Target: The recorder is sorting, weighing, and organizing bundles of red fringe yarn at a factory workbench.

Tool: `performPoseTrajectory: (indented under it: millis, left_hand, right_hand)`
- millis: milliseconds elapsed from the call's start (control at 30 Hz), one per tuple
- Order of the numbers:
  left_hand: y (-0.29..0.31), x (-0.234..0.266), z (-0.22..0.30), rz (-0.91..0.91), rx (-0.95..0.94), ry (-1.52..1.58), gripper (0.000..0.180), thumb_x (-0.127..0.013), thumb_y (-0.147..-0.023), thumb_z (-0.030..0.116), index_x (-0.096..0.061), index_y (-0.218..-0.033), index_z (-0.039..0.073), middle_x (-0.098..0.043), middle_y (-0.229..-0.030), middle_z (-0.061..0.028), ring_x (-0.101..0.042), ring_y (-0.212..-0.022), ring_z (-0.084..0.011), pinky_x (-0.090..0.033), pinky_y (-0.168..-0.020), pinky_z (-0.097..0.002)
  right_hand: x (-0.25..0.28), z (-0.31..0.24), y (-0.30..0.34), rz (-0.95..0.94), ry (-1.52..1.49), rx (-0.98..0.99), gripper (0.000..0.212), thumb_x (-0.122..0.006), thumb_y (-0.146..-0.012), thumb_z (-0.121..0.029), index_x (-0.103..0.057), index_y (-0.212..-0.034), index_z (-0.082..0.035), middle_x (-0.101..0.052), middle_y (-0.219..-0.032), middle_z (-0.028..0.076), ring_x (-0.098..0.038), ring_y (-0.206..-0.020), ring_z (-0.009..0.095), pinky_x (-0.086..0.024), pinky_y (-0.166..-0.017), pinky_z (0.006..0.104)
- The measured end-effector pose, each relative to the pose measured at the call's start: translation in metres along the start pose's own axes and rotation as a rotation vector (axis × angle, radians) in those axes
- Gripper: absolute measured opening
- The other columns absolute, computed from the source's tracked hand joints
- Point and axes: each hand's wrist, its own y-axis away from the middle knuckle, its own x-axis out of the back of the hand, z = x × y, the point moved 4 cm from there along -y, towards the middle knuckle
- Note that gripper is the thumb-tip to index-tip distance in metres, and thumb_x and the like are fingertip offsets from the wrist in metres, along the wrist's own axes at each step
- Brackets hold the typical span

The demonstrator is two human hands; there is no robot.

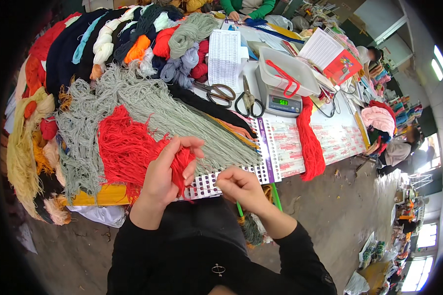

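left fingers around red yarn; right fingers pinched together nearby.

Head camera, wide fisheye: is looking down and forward from the wearer's head; black sleeves are showing nearest, the counter is lying beyond, the floor is stretching off right.

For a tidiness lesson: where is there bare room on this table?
Bare: printed red-and-white tabletop right of the red yarn skein, and left, up to the white perforated strip. Crowded: table's left, heaped with grey yarn.
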Motion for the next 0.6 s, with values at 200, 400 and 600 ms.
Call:
performPoseTrajectory:
  millis: [200,400,600]
  left_hand:
    - [0.010,0.016,0.021,-0.092,0.190,-0.607,0.052,-0.025,-0.099,0.038,-0.058,-0.105,-0.002,-0.059,-0.076,-0.0064,-0.036,-0.044,-0.0042,-0.029,-0.041,-0.0188]
    - [0.016,0.011,0.050,-0.407,-0.078,0.260,0.062,-0.017,-0.096,0.049,-0.044,-0.128,0.003,-0.043,-0.126,-0.0300,-0.057,-0.055,-0.0190,-0.044,-0.036,-0.0225]
    - [0.015,0.009,0.038,-0.312,-0.127,0.258,0.060,-0.020,-0.096,0.048,-0.048,-0.124,0.003,-0.048,-0.124,-0.0243,-0.061,-0.090,-0.0291,-0.053,-0.070,-0.0409]
  right_hand:
    - [0.106,-0.030,-0.039,0.460,0.909,0.314,0.019,-0.056,-0.088,-0.016,-0.064,-0.101,-0.004,-0.063,-0.070,0.009,-0.057,-0.056,0.010,-0.046,-0.051,0.0257]
    - [0.282,-0.017,-0.102,0.744,0.807,0.259,0.032,-0.055,-0.085,-0.015,-0.051,-0.115,-0.001,-0.057,-0.055,0.010,-0.054,-0.041,0.017,-0.043,-0.042,0.0321]
    - [0.314,0.006,-0.147,0.740,0.810,0.223,0.028,-0.056,-0.085,-0.017,-0.054,-0.105,0.003,-0.054,-0.049,0.008,-0.054,-0.038,0.017,-0.041,-0.038,0.0292]
